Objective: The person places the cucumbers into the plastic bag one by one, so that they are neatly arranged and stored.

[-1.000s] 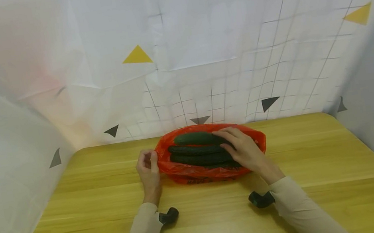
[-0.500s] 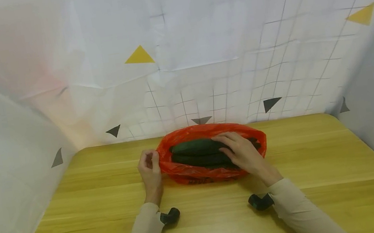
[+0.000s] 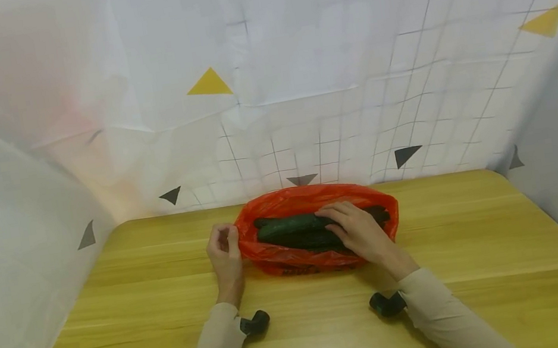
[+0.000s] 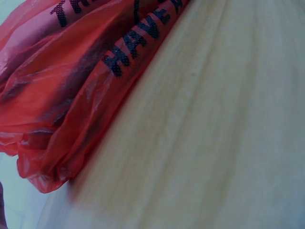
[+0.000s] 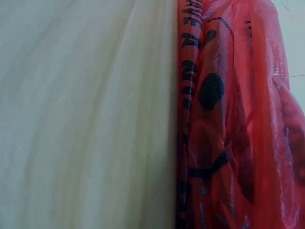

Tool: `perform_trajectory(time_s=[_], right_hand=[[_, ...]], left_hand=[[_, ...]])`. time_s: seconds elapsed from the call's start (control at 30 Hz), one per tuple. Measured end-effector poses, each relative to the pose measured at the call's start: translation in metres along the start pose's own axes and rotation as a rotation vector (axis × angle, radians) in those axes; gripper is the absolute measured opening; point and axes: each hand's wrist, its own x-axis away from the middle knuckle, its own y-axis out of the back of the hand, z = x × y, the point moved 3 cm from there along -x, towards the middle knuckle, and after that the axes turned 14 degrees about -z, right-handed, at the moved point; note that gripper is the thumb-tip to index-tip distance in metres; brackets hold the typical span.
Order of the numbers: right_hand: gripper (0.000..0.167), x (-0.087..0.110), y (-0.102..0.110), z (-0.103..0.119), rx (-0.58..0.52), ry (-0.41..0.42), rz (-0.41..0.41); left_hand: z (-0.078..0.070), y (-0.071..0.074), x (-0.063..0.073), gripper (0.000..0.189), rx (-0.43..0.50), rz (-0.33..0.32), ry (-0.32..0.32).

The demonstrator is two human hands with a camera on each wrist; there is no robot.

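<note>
A red plastic bag (image 3: 290, 195) lies with its mouth spread wide near the table's far edge. Inside it are several dark green cucumbers (image 3: 300, 242), side by side. My left hand (image 3: 225, 254) pinches the bag's left rim between thumb and fingers. From the right, my right hand (image 3: 360, 231) reaches over the front rim and grips a cucumber (image 3: 287, 226) that rests low among the others. Black print shows on the bag (image 4: 71, 86) in the left wrist view. In the right wrist view the bag (image 5: 228, 119) hides the cucumbers, and the hand is out of sight.
The bag stands on a wooden table (image 3: 132, 316). White sheeting (image 3: 286, 76) with grid lines rises behind the table's far edge, and more hangs at both sides. Black wrist mounts (image 3: 387, 304) stick out from the sleeves.
My right hand has brought the gripped cucumber down and nearer, from the back of the bag's mouth onto the others. My left hand has kept its hold on the rim.
</note>
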Motion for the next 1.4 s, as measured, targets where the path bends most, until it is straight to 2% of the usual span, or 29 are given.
perform_trajectory(time_s=[0.77,0.97,1.17,1.4], right_hand=[[0.035,0.0024,-0.0034,-0.0012,0.016,-0.026,0.048],[0.034,0.0033,-0.0053,-0.0037,0.001,-0.060,0.077],[0.034,0.0030,-0.0083,-0.0041,-0.025,-0.104,0.128],[0.036,0.0037,-0.0095,-0.0027,-0.040,-0.109,0.146]], left_hand=[[-0.0014,-0.0045,0.0009,0.016,0.037,-0.006,-0.009],[-0.0008,-0.0048,0.0011,0.016,0.047,-0.005,-0.016],[0.0007,-0.0036,0.0009,0.018,0.053,0.003,0.007],[0.0015,-0.0013,-0.0002,0.018,0.046,0.008,0.021]])
